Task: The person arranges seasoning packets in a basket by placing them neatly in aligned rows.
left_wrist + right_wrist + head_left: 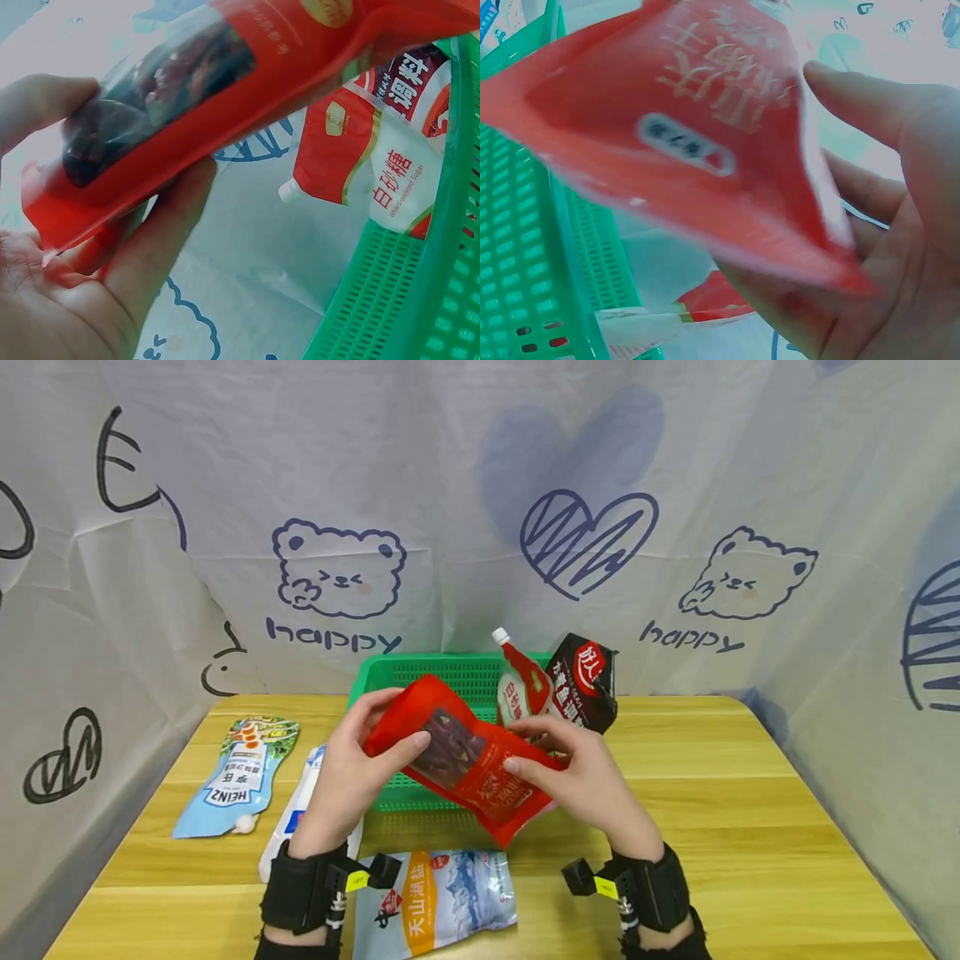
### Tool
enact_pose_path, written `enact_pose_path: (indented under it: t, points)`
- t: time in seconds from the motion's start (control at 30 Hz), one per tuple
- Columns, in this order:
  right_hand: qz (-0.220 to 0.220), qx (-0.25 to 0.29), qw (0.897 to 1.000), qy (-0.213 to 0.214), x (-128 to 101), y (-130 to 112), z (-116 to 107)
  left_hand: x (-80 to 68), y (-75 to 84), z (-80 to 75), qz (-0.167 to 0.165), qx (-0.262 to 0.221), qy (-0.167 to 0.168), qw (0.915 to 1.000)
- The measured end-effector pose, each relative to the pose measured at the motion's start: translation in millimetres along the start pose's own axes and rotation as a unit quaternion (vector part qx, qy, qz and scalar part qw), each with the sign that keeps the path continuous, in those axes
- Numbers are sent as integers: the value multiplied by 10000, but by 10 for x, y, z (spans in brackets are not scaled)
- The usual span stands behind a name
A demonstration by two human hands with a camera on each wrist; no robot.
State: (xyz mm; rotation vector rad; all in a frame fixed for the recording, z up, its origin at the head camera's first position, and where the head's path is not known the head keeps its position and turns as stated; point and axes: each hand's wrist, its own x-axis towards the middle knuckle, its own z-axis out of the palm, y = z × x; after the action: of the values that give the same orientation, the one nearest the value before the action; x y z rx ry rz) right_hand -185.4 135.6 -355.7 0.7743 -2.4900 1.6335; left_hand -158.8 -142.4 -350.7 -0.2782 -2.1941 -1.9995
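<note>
**Keeping the red pouch steady above the basket**

Starting from the wooden counter [720, 793], we see the green basket [420, 672] standing at its far middle, against the printed cloth backdrop [480, 485]. In the basket's 2 o'clock corner a white sugar pouch [522, 689] and a dark sauce pouch [587, 685] stand upright, leaning together.

We hold the red pouch [468, 760] over the basket's near rim, tilted, with its clear window facing up. Our left hand [347, 777] grips the upper end, thumb across the window and fingers curled beneath; our right hand [588, 781] pinches the lower end from 3 o'clock. Both hands are closed on the pouch.

To do this well, we judge it best to keep both grips near the sealed edges, where the film is stiff, and to mind the standing pouches, which a careless swing might topple.

At 9 o'clock of the hands lies the Heinz pouch [240, 772], beside a white packet [296, 814]; at 6 o'clock, a salt bag [435, 902].
</note>
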Motion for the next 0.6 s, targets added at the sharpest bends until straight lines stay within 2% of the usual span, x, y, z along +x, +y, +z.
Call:
enact_pose_path:
  t: [0.3,0.47,0.6]
  points:
    - [594,664,9930,781,4,-14,-25,5,-26,12,461,-601,485,9959]
    - [664,1040,9864,1082,24,-44,-23,17,-57,32,684,-805,526,9930]
    - [847,1059,9834,1206,7,-57,-17,19,-70,40,784,-926,477,9915]
